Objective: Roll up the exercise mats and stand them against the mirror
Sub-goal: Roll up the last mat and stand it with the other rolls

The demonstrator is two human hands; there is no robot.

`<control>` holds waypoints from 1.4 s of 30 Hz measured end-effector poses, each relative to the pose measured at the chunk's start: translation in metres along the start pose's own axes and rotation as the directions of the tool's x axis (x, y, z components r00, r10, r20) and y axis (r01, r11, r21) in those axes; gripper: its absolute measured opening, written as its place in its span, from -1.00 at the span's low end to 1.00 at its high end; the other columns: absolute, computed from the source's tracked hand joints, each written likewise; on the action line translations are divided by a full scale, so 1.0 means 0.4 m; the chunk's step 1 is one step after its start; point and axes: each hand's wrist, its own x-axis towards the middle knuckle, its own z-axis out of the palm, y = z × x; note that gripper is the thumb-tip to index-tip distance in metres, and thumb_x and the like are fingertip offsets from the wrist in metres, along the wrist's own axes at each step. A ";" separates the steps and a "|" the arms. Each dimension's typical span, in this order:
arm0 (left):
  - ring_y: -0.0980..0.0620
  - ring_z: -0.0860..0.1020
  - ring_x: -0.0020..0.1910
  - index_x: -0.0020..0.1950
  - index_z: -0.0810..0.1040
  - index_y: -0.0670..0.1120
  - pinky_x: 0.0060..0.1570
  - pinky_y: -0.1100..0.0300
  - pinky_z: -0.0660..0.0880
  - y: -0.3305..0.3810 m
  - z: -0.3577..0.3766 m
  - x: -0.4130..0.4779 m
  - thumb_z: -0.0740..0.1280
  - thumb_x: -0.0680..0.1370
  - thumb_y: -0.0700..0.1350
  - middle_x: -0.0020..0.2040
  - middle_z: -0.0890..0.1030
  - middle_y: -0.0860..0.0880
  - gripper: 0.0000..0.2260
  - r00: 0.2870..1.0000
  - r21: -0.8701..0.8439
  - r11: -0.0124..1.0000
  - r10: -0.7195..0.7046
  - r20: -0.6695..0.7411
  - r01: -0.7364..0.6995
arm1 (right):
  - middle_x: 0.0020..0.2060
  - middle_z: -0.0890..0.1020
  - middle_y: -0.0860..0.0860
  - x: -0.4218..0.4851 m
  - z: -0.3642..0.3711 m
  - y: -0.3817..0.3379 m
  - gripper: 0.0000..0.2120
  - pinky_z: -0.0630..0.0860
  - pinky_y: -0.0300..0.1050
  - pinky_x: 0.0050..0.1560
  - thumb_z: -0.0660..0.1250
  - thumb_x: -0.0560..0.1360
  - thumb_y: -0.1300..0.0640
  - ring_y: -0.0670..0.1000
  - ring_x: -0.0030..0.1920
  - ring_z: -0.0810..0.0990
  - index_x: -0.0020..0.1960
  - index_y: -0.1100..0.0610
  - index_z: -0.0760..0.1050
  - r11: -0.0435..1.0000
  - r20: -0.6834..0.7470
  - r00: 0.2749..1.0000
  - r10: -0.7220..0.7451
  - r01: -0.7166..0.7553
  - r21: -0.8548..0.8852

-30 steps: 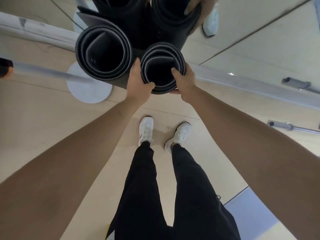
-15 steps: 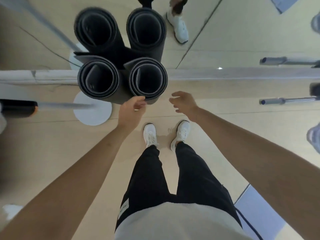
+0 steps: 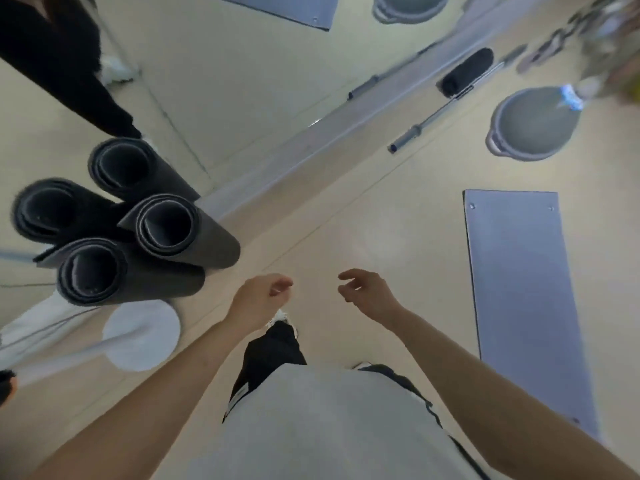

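Observation:
Two rolled dark grey mats stand upright side by side against the mirror at the left: one roll nearer the mirror's base, the other beside it. Their reflections show behind them in the glass. A flat grey-blue mat lies unrolled on the floor at the right. My left hand hangs loosely curled, holding nothing, to the right of the rolls and apart from them. My right hand is open with fingers apart, between the rolls and the flat mat.
A white round stand base sits on the floor by the rolls. A barbell lies along the mirror base, with a dark roller and a grey balance dome at the far right. Pale wooden floor lies between.
Both hands let go of the right roll and drew back from it. My view has swung to the right, bringing the flat mat and the dome into sight.

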 end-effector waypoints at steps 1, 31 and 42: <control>0.15 0.64 0.03 0.22 0.68 0.05 0.18 0.14 0.54 0.045 0.042 0.000 0.39 0.62 -0.08 0.07 0.69 0.15 -0.81 0.999 0.031 0.999 0.035 0.031 -0.036 | -0.17 0.71 0.01 -0.037 -0.030 0.046 -0.76 0.61 0.04 0.03 0.45 0.56 0.07 0.06 -0.11 0.69 0.22 0.04 0.63 0.999 -0.035 0.999 0.010 -0.009 0.045; 0.08 0.67 0.10 0.08 0.72 0.05 0.24 0.12 0.53 0.957 1.858 -0.275 0.42 0.57 -0.09 0.07 0.73 0.07 -0.86 0.462 0.291 0.667 0.090 0.883 -0.686 | -0.03 0.69 0.03 -1.083 -0.444 1.534 -0.77 0.57 -0.09 -0.01 0.42 0.57 0.05 0.04 -0.01 0.68 0.22 0.00 0.62 0.386 -0.287 0.467 0.836 -0.130 0.913; 0.02 0.64 0.09 0.21 0.68 0.04 0.20 0.07 0.54 1.170 2.466 -0.233 0.37 0.61 -0.03 0.09 0.70 0.05 -0.80 0.404 0.351 0.496 -0.002 0.915 -0.794 | 0.03 0.62 -0.03 -1.133 -0.690 1.949 -0.72 0.46 -0.13 0.07 0.37 0.59 0.07 0.01 0.09 0.60 0.28 0.07 0.59 0.289 -0.164 0.465 0.870 -0.211 0.934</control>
